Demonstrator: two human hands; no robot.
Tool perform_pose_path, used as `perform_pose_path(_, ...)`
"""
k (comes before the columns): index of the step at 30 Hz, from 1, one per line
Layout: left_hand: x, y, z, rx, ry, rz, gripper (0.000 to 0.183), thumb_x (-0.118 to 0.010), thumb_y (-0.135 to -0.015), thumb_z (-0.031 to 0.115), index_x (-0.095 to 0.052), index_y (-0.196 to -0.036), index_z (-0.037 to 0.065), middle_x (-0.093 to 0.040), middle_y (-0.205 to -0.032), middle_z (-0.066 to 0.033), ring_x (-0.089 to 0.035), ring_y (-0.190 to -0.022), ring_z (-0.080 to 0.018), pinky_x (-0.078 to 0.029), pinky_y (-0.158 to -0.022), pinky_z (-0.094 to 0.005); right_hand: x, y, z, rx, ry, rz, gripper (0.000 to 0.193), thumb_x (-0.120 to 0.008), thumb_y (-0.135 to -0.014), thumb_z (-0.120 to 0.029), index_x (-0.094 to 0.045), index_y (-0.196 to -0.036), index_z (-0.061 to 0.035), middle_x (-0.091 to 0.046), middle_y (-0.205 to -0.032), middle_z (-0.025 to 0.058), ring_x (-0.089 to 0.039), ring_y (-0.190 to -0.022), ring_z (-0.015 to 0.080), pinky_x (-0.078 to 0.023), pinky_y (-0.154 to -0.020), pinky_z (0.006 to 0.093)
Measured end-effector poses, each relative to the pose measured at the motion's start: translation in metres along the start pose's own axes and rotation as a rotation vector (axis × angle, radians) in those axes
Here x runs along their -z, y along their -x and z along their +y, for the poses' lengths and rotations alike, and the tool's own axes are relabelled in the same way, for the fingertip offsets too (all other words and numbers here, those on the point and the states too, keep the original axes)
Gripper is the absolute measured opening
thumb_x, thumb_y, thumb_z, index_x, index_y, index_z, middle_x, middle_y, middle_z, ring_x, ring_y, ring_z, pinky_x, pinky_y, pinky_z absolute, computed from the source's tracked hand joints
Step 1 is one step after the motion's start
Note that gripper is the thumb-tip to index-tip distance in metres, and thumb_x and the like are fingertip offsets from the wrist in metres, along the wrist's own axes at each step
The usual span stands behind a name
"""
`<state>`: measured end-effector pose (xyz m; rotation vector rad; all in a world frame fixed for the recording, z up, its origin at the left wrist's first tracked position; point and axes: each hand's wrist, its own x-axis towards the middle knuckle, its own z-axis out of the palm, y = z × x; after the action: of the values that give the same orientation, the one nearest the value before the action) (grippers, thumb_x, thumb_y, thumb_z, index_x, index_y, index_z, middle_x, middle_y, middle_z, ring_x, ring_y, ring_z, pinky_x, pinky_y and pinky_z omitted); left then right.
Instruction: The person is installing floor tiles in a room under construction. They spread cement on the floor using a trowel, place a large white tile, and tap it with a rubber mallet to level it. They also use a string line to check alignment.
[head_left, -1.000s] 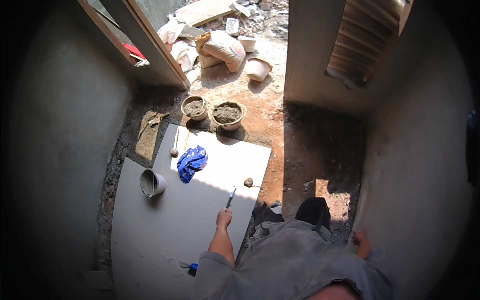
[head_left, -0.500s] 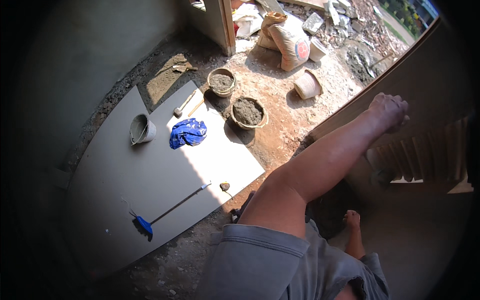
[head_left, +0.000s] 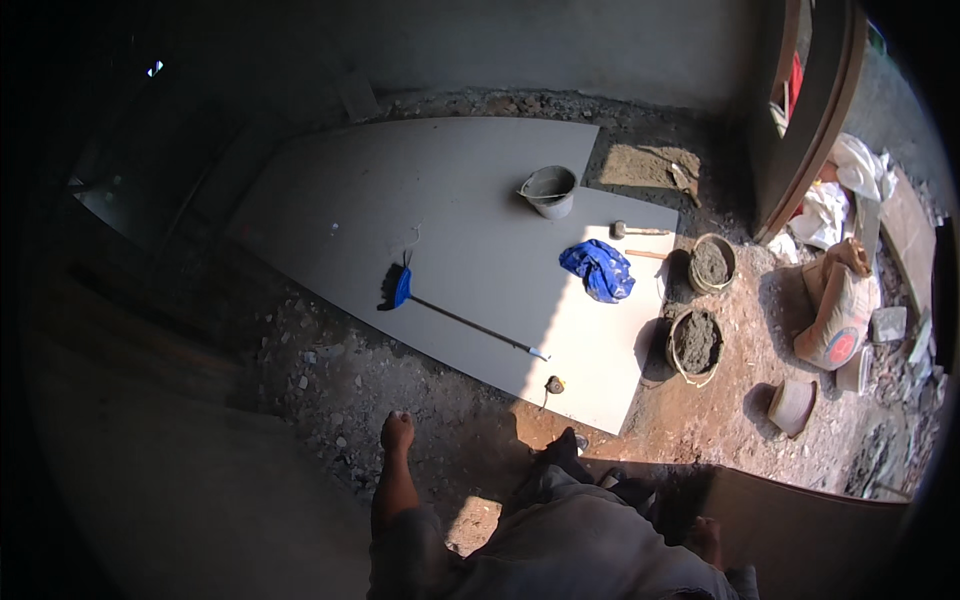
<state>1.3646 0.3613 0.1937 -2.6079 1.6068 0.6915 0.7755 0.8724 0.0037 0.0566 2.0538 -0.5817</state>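
Note:
My left hand (head_left: 398, 432) hangs with curled fingers above the rubble-strewn floor; nothing shows in it. Close to my right side is my right hand (head_left: 706, 540), in shadow, its fingers hard to make out. Ahead lies a large pale board (head_left: 450, 200). On it are a blue-headed broom (head_left: 470, 325), a small dark tape measure (head_left: 555, 384), a crumpled blue cloth (head_left: 598, 270), a grey bucket (head_left: 551, 192), a mallet (head_left: 637, 231) and a short wooden stick (head_left: 646, 254). Neither hand touches any of these.
Two buckets of wet mortar, one farther (head_left: 711, 263) and one nearer (head_left: 695, 345), stand off the board's right edge. Beyond them are a leaning sack (head_left: 838, 320), a tipped bucket (head_left: 793, 407) and broken rubble. A door frame (head_left: 815, 130) rises at the far right.
My view has swung left, shifting the board and buckets rightward. My left arm, earlier raised across to the right, now hangs on the left. My right hand stays low by my body.

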Motion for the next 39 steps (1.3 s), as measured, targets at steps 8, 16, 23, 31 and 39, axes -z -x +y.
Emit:
perform_pose_path(8,-0.148,0.179,-0.197,0.090,0.208,-0.238,0.044,-0.053,-0.085,0.042,-0.063,-0.096,0.001,-0.064,-0.095,-0.0216,-0.061,-0.095,-0.0365,-0.047,-0.079,-0.0431,0.001,-0.166,-0.130,0.255,-0.023,-0.455,0.020,-0.062,-0.080,-0.019,-0.055,-0.067,-0.0068,-0.055,-0.056,0.0040,-0.058,-0.047,0.0161,-0.044,-0.037,0.0311)
perform_pose_path(16,-0.239,0.320,-0.360,0.659,0.366,-0.554,0.036,-0.045,-0.092,0.033,-0.061,-0.104,0.004,-0.065,-0.085,-0.0148,-0.061,-0.080,-0.0247,-0.048,-0.068,-0.0383,-0.200,-0.090,-0.321,0.611,0.442,-0.353,0.010,-0.056,-0.086,-0.015,-0.055,-0.079,-0.0068,-0.050,-0.056,0.0036,-0.051,-0.043,0.0148,-0.042,-0.034,0.0283)
perform_pose_path(23,-0.138,0.143,-0.482,0.750,0.476,-0.023,0.046,-0.053,-0.086,0.042,-0.064,-0.103,0.001,-0.065,-0.100,-0.0207,-0.061,-0.100,-0.0340,-0.047,-0.087,-0.0410,-0.524,0.060,-0.356,0.686,0.781,-0.605,0.019,-0.059,-0.084,-0.019,-0.060,-0.083,0.0006,-0.061,-0.066,0.0105,-0.060,-0.053,0.0194,-0.051,-0.051,0.0358)
perform_pose_path(31,0.042,-0.118,-0.557,0.438,0.692,0.439,0.040,-0.052,-0.090,0.035,-0.061,-0.106,0.000,-0.063,-0.105,-0.0204,-0.059,-0.101,-0.0350,-0.046,-0.085,-0.0403,-0.790,0.166,-0.456,1.329,1.324,-0.784,0.033,-0.054,-0.086,-0.032,-0.061,-0.080,-0.0009,-0.063,-0.076,0.0174,-0.063,-0.069,0.0302,-0.049,-0.067,0.0415)
perform_pose_path(39,0.027,-0.179,-0.585,0.912,0.409,-0.013,0.040,-0.046,-0.088,0.037,-0.065,-0.094,0.002,-0.065,-0.095,-0.0224,-0.062,-0.090,-0.0373,-0.048,-0.082,-0.0444,-1.105,0.266,-0.632,0.918,1.834,-0.437,0.043,-0.053,-0.082,-0.044,-0.068,-0.084,-0.0047,-0.067,-0.083,0.0164,-0.064,-0.088,0.0335,-0.049,-0.080,0.0451)
